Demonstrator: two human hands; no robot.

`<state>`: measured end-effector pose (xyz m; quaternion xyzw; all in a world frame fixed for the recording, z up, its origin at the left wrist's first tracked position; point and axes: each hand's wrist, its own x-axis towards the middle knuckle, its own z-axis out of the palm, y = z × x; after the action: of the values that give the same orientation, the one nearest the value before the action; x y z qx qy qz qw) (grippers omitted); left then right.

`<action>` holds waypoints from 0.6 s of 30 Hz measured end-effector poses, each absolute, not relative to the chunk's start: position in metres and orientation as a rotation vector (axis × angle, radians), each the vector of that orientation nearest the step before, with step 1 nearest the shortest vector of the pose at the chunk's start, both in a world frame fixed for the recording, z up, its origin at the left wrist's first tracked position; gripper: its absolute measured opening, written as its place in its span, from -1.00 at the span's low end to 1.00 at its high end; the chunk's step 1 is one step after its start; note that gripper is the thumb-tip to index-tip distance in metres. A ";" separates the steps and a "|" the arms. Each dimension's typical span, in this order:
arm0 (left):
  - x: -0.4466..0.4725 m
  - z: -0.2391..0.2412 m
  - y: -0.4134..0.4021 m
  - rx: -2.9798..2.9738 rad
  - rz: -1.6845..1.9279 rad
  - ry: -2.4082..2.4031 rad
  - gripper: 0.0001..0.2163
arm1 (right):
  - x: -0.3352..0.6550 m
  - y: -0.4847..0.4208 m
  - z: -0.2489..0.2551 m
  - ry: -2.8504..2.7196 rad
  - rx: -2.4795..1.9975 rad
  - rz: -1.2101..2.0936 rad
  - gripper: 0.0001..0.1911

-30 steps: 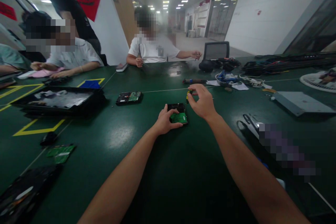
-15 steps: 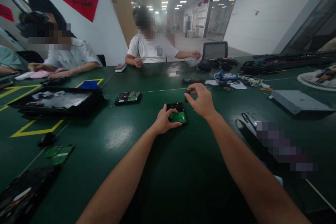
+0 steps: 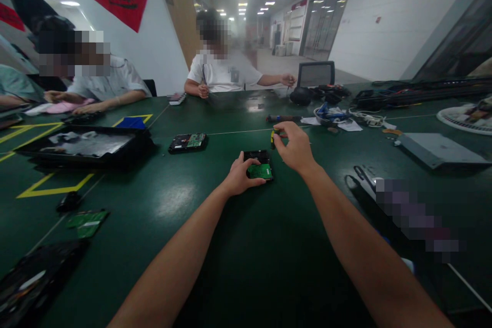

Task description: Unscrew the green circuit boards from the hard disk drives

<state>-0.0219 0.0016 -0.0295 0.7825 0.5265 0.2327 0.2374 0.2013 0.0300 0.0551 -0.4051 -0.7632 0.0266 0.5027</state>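
Note:
My left hand (image 3: 241, 176) grips a hard drive (image 3: 262, 170) that lies on the dark green table, its thumb along the near edge and its fingers over the left side and top. A green circuit board covers the near half of the drive's upper face; the far half is black. Just above the drive's far right corner, my right hand (image 3: 295, 146) pinches a small screwdriver (image 3: 272, 138) by its yellow and black handle. The screwdriver stands roughly upright. Its tip is too small to make out, so I cannot tell whether it touches the drive.
Another hard drive (image 3: 188, 142) lies to the left, beyond it a black tray (image 3: 142, 138). At lower left are a loose green circuit board (image 3: 89, 223) and a black device (image 3: 42, 271). A grey metal box (image 3: 442, 148) sits right. Cables (image 3: 328, 115) lie farther back; a person (image 3: 219, 72) sits opposite.
The screwdriver handle has turned in my right fingers, and more of its yellow shows. My left hand and the hard drive stay put. A person's raised arm at far left has moved.

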 end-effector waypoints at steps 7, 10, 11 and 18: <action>-0.022 -0.028 0.001 2.139 0.633 1.442 -0.35 | 0.204 0.031 0.056 -1.857 -0.982 0.009 -0.83; -0.022 -0.029 0.001 2.129 0.631 1.449 -0.34 | 0.203 0.030 0.056 -1.855 -0.972 -0.021 -0.82; -0.023 -0.029 0.000 2.126 0.632 1.450 -0.34 | 0.203 0.031 0.056 -1.848 -0.974 -0.009 -0.82; -0.023 -0.030 0.002 2.130 0.631 1.440 -0.33 | 0.203 0.033 0.053 -1.805 -0.996 0.094 -0.87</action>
<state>-0.0234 0.0018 -0.0299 0.7801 0.5275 0.2311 0.2444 0.2027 0.0331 0.0534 -0.4144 -0.7506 0.0389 0.5132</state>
